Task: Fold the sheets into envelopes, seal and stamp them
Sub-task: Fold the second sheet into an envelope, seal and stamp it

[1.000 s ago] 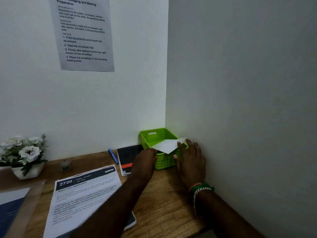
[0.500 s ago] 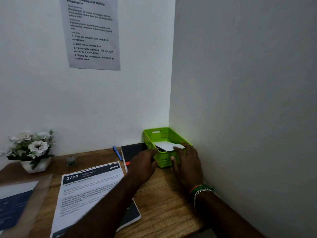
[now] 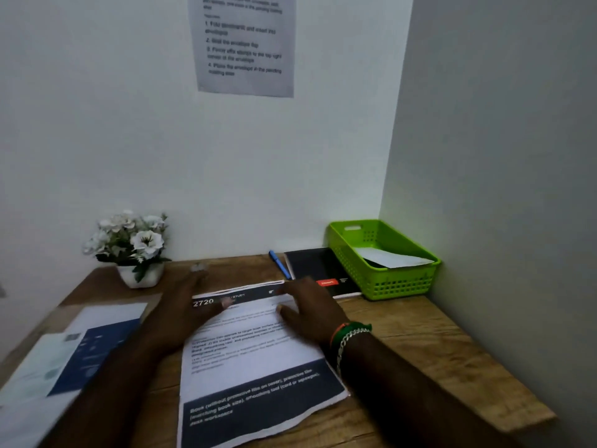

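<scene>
A printed sheet point(image 3: 255, 360) with a dark header reading 2720 lies on the wooden desk point(image 3: 420, 344) in front of me. My left hand point(image 3: 184, 305) lies over the sheet's upper left part, fingers stretched out and blurred. Over the sheet's upper right part rests my right hand point(image 3: 310, 308), fingers spread, a bracelet on its wrist. A white envelope point(image 3: 391, 257) lies inside the green basket point(image 3: 397, 282) in the far right corner, apart from both hands.
A black notebook point(image 3: 319, 270) and a blue pen point(image 3: 278, 263) lie left of the basket. A pot of white flowers point(image 3: 134, 247) stands at the back left. Blue and white papers point(image 3: 71, 357) lie at the left. An instruction sheet point(image 3: 245, 43) hangs on the wall.
Both hands have left the green basket, with the white envelope lying inside it, and moved back left onto the printed sheet. The view has swung to the left.
</scene>
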Tool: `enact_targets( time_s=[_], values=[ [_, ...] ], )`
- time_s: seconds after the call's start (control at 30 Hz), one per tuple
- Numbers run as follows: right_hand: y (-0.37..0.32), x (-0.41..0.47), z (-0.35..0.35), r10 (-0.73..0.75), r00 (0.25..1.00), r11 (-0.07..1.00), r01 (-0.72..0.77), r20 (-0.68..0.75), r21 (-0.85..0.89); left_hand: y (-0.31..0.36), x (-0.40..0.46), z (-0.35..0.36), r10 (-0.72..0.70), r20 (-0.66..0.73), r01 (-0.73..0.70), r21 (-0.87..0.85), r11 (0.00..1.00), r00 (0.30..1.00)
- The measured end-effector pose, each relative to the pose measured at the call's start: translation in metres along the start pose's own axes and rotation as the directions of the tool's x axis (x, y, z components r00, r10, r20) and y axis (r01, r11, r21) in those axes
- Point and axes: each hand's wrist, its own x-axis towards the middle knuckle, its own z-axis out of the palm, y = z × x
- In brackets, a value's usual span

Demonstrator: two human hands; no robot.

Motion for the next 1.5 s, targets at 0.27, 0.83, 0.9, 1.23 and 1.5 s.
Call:
enact_targets(
  time_s=[0.27,0.83,0.9,1.23,1.5],
  values=[
    [0.015,0.046,0.013,0.033,0.999,0.988,-0.033,-0.005,-0.151,-0.023,0.007,-0.009,-0.041,0.103,0.016,0.228,0.974,0.994],
    [0.018,0.048,0.013,-0.007,0.997,0.989,0.017,-0.073,0.145,-0.023,0.011,0.002,-0.107,0.088,0.089,0.187,0.978,0.990],
    [0.016,0.047,0.012,-0.019,0.997,0.983,0.032,-0.069,0.182,-0.022,0.010,0.001,-0.095,0.072,0.082,0.166,0.983,0.993],
    [0.017,0.047,0.006,-0.133,0.977,0.969,0.164,-0.169,0.182,0.001,0.006,-0.011,0.000,-0.154,0.004,0.030,1.000,0.988],
    [0.008,0.041,-0.007,-0.152,0.976,0.987,0.141,0.156,0.081,0.012,0.002,0.009,0.145,-0.077,-0.142,0.042,0.989,0.986]
  ],
)
